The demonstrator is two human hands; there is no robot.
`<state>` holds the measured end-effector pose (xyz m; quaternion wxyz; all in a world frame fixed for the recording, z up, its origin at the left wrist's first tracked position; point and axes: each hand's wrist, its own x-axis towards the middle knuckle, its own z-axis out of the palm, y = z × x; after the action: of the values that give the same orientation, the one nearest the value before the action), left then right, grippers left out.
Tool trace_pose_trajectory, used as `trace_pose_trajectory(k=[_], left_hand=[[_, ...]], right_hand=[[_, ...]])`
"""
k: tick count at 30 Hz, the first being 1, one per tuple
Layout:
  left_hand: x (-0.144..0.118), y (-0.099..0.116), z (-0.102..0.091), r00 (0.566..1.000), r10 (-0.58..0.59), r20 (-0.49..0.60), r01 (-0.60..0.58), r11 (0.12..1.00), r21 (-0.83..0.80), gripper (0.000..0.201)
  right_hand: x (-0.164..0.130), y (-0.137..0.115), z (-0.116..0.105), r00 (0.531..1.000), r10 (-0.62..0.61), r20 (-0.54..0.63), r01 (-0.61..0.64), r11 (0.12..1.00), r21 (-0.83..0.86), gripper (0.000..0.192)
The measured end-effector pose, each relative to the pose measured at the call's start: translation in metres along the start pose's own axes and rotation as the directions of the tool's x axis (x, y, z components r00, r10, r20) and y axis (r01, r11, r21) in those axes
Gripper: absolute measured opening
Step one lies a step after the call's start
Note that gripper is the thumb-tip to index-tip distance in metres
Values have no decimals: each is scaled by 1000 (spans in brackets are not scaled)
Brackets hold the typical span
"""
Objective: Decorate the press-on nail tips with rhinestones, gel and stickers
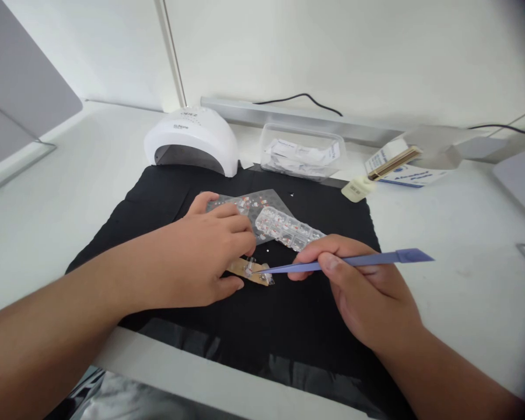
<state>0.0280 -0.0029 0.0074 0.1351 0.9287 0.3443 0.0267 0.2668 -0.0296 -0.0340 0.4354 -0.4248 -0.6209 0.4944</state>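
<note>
My right hand (359, 280) grips slim purple tweezers (354, 261). Their pointed tip reaches a tan strip (240, 268) that bears small clear pieces (265, 274). My left hand (205, 251) is curled over the strip's left end, thumb on the near side and forefinger on the far side; its other fingers spread outward. Part of the strip is hidden under this hand. Beyond the fingers lies a clear sheet (277, 201) scattered with small white and orange bits. A clear compartment case (284, 224) with similar bits sits between the sheet and my right hand.
Everything at work rests on a black mat (227, 332) on a white table (35, 216). Behind it stand a white nail lamp (196, 131) and a clear tub (304, 166) of packets. At right are a small pale bottle (357, 191) and a white box (413, 176).
</note>
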Motion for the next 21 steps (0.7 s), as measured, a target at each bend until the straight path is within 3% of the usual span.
trace_pose_trajectory(k=[16,21], left_hand=[[-1,1,-3,1000,-10,0,10,1000,-20,18],[-1,4,-5,1000,-2,8,2,999,-51,11]], right_hand=[[1,0,1,1000,12,-9,-12,1000,-4,21],[0,0,1,1000,2,-2,-2,1000,2,20]])
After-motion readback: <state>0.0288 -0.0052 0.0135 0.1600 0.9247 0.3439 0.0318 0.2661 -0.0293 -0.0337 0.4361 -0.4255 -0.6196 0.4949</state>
